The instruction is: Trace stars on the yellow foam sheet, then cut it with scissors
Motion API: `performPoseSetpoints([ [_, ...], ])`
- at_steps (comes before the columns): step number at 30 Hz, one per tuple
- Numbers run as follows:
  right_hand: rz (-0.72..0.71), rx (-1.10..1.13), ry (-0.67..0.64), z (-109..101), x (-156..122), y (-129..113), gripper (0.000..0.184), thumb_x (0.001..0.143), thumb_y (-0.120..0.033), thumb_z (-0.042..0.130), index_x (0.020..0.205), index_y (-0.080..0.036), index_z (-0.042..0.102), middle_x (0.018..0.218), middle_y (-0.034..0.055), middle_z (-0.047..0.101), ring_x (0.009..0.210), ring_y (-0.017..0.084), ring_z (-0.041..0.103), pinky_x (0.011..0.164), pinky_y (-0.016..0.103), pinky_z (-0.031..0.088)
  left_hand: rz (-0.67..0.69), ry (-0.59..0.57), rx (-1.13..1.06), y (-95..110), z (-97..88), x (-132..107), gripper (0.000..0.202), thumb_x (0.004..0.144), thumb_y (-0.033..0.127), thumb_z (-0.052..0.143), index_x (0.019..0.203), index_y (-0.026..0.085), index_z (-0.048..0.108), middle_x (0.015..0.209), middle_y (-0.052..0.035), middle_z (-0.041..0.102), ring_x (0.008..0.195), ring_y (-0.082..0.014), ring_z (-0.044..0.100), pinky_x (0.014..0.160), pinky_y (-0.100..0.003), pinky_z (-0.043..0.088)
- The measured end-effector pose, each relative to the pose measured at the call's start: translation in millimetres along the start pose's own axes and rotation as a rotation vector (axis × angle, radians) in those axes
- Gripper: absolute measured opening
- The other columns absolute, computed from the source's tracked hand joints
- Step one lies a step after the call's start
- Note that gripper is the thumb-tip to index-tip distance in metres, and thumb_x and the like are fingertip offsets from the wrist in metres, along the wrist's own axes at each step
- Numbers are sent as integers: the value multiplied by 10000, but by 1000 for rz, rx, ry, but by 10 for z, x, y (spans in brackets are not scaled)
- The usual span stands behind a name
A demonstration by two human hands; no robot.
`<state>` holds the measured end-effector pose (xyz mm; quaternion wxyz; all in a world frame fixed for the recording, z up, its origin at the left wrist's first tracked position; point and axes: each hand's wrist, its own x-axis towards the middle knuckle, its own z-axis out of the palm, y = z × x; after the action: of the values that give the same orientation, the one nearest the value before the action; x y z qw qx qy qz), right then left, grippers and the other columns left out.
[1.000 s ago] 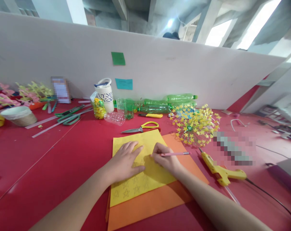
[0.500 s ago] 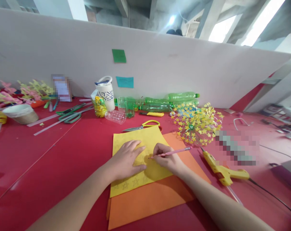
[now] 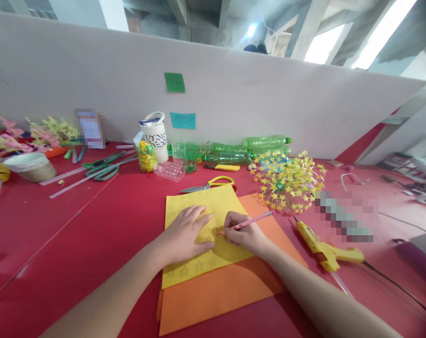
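My left hand (image 3: pixel 186 234) lies flat on a yellow sheet (image 3: pixel 230 202), fingers and thumb spread. Closed around a pink pencil (image 3: pixel 251 221), my right hand (image 3: pixel 243 234) rests on the same sheet, with the pencil's tip at the paper just right of my left hand. Hand-drawn stars show in rows along the sheet's lower edge; some marks are hidden under my hands. Beneath the yellow sheet lie orange sheets (image 3: pixel 216 305) on the red table. Yellow-handled scissors (image 3: pixel 213 184) lie just behind the paper.
A yellow glue gun (image 3: pixel 327 249) lies right of my right forearm. Behind it stands a cluster of yellow stars (image 3: pixel 286 183). Green plastic bottles (image 3: pixel 230 156), a yellow cutter (image 3: pixel 227 167) and a white cup (image 3: pixel 156 141) line the wall. Green-handled scissors (image 3: pixel 105 169) lie at left.
The pencil's eraser end has swung slightly left and up, standing a little steeper, with its tip still near the same spot. My left hand has not moved.
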<state>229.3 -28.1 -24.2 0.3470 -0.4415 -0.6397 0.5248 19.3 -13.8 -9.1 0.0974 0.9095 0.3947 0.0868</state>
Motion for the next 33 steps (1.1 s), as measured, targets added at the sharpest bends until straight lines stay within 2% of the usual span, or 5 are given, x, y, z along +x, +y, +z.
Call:
performPoseSetpoints([
  [8,-5,-52,1,5,1,-14,83,711,-129,502,658,-175,457,537,-44,508,431,56,411,398,156,311,3,2,7,-13,18,-1,609,794,586,467,1289,243,380,1376,-98,305,1263,-284,247,1006,-427,242],
  [17,-2,-106,95,41,30,-36,95,700,-121,472,652,-186,421,496,-53,495,385,64,431,368,159,320,-5,-12,4,-14,11,5,614,792,595,462,1288,242,378,1381,-94,301,1269,-281,234,1012,-423,230],
  [26,18,-103,134,51,42,-22,85,697,-122,462,661,-188,423,488,-53,488,385,68,445,361,155,308,-6,-20,-7,-3,-5,-5,613,796,598,455,1292,248,369,1384,-87,297,1272,-283,227,1014,-428,224],
  [33,-23,-190,132,33,67,-16,114,677,-116,465,634,-193,393,479,-64,455,391,66,382,387,176,270,-2,-14,-15,-15,9,-2,620,794,596,458,1290,232,380,1381,-96,299,1268,-292,229,1015,-426,222],
])
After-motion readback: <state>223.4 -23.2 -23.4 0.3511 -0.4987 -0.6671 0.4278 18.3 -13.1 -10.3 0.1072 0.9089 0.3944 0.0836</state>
